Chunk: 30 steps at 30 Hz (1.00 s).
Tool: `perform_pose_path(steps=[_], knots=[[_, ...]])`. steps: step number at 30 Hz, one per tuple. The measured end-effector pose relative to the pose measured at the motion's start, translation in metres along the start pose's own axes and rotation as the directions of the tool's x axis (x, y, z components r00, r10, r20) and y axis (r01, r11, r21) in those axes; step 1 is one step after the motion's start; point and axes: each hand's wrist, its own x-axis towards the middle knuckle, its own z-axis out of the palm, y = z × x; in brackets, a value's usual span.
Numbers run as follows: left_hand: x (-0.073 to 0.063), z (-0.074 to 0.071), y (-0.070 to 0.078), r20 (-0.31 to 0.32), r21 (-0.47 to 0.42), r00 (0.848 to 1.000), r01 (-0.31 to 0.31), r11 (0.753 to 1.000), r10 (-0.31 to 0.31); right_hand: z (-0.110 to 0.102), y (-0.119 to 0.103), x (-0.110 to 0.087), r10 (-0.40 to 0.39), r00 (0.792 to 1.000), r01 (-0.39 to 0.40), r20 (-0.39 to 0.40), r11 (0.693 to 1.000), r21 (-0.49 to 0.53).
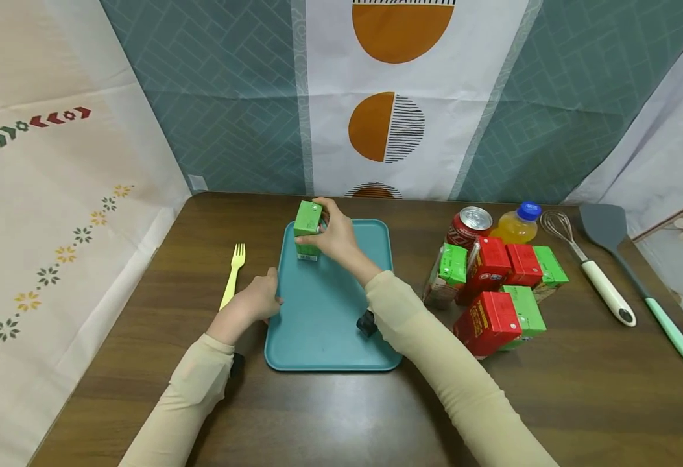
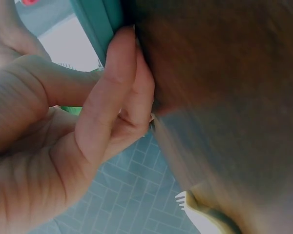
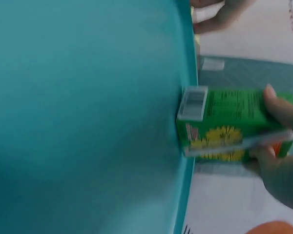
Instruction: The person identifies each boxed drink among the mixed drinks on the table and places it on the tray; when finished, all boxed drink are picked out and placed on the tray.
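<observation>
Green juice carton was gripped from the top by the right hand, fingers and thumb curled round it. It stood upright with its base on the teal tray, at the far left corner, close to the rim. In the right wrist view the carton was seen with its base on the tray and fingers wrapped over its far end. The left hand was laid against the tray's left edge, mid-way along; in the left wrist view its fingers were seen bent against the tray rim, thumb side hidden, so a full pinch could not be confirmed. A yellow fork lay on the wooden counter just left of that hand. Right of the tray, well apart from both hands, a cluster of red and green cartons was seen, with a soda can and an orange drink bottle behind. Further right lay a whisk and a spatula.
</observation>
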Motion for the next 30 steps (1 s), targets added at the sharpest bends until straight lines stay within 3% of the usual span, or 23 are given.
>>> perform_pose_path(steps=[6, 11, 15, 21, 26, 30], knots=[[-0.002, 0.001, -0.002, 0.010, 0.013, 1.000, 0.010, 1.000, -0.010, 0.008, 0.007, 0.011, -0.057, 0.992, 0.056, 0.116, 0.998, 0.012], [-0.002, -0.003, -0.001, 0.003, 0.026, 1.000, -0.009, 1.000, 0.009, 0.013, 0.009, 0.017, -0.113, 0.987, 0.108, 0.112, 0.993, 0.047], [0.002, -0.003, 0.003, 0.019, 0.011, 1.000, -0.011, 1.000, 0.011, 0.013, 0.011, 0.019, -0.090, 0.991, 0.088, 0.102, 0.996, 0.024], [0.005, -0.003, 0.006, 0.005, 0.013, 1.000, -0.001, 1.000, 0.001, 0.012, 0.012, 0.015, -0.090, 0.991, 0.095, 0.101, 0.995, -0.043], [0.006, -0.002, 0.005, 0.028, 0.010, 1.000, 0.002, 1.000, -0.002, 0.007, 0.010, 0.003, -0.075, 0.977, 0.099, 0.199, 0.988, -0.116], [0.005, -0.004, 0.003, 0.042, 0.007, 0.999, 0.015, 1.000, -0.015, 0.006, 0.009, -0.009, -0.072, 0.964, 0.099, 0.256, 0.991, -0.094]])
